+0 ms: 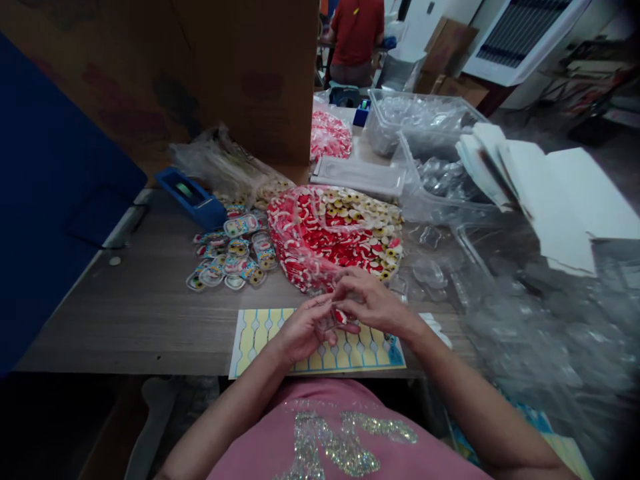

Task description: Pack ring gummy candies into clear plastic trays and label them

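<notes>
Above the yellow printed sheet [260, 333], my left hand [303, 330] is palm up, fingers curled around a small clear plastic case [327, 323]. A red and white piece [341, 317] shows at the case, partly covered by fingers. My right hand [373, 303] bends over it from the right, thumb and fingers pinched together at the case; what they grip is hidden. Just beyond both hands lies an open clear bag [300, 250] of red-and-white pieces and cream-and-yellow round pieces [373, 207]. Several filled clear cases [239, 260] with colourful printed cards are heaped to its left.
Behind the heap stands a blue tape dispenser [193, 199]. Clear tubs [435, 207] of plastic parts, white cards [565, 200] and loose clear shells [530, 327] fill the right. A cardboard box [240, 80] walls the back left. A person in red [357, 33] sits farther off.
</notes>
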The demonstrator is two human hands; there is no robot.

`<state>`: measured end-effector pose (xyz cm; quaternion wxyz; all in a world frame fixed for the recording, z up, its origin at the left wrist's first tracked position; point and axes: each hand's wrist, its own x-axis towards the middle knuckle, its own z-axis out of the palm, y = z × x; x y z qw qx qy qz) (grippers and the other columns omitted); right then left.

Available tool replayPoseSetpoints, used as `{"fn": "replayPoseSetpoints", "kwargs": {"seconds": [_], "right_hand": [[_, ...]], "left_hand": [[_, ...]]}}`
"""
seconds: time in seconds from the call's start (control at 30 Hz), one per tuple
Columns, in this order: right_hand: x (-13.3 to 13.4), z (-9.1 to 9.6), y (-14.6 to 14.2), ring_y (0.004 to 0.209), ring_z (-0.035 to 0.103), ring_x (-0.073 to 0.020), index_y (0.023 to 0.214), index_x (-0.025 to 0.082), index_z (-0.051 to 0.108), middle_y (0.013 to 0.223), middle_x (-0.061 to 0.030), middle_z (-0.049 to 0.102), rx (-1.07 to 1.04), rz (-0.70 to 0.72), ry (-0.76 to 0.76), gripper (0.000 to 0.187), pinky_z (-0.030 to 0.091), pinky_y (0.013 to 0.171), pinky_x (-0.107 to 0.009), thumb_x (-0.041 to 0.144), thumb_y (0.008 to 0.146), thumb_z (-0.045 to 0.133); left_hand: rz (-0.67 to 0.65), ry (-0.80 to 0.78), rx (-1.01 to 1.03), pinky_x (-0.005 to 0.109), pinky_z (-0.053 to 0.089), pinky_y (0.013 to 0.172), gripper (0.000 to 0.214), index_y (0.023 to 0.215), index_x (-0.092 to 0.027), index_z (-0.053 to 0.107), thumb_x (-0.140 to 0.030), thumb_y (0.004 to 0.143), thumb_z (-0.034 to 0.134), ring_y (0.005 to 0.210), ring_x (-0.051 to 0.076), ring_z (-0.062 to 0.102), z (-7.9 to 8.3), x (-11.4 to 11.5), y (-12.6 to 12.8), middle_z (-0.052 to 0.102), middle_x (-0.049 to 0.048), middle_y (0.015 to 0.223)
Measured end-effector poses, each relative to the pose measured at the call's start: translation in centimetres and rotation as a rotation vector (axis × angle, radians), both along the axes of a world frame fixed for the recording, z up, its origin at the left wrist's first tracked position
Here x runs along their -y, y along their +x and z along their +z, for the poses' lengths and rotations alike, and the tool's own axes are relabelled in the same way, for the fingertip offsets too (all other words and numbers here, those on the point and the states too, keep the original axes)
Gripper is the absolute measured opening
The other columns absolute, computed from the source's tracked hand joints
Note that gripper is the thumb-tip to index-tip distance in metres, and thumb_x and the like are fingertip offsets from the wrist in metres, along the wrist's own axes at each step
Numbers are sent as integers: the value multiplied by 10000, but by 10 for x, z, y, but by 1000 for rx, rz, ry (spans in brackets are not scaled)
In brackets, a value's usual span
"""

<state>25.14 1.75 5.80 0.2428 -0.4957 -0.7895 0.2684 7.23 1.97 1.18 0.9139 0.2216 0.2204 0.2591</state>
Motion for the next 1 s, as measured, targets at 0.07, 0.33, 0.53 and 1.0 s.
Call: {"fn": "replayPoseSetpoints", "kwargs": {"seconds": [0.07, 0.33, 0.53, 1.0], "right_hand": [[5, -8, -4, 912, 596, -191, 807, 197, 645, 949, -46, 647, -52, -107, 118, 79, 467, 828, -351, 125, 815, 613], [43, -25, -27, 937, 593, -197, 853, 201, 685, 962, -66, 623, -205, -293, 228, 131, 480, 825, -366, 115, 836, 588], [47, -35, -29, 916, 603, -182, 834, 183, 690, 1002, -80, 635, -266, -201, 159, 159, 503, 779, -329, 90, 826, 560], [19, -22, 31, 1006, 560, -236, 872, 221, 723, 1033, -73, 661, 162, -423, 271, 130, 405, 875, -411, 228, 855, 594]], "left_hand": [[28, -29, 10, 195, 496, 432, 362, 1242, -142, 581, -238, 893, 584, 779, 244, 732, 0, 2, -4, 691, 150, 1053], [168, -73, -51, 198, 515, 463, 385, 1259, -154, 600, -159, 874, 605, 610, 100, 618, 8, 10, -7, 665, 67, 954], [115, -165, -47, 206, 458, 392, 404, 1256, -180, 603, -357, 892, 601, 601, 127, 618, 1, 19, -7, 657, 48, 886], [57, -167, -42, 240, 470, 537, 420, 1321, -203, 490, -253, 909, 554, 678, 165, 658, 3, 13, -2, 650, 142, 1118]]}}
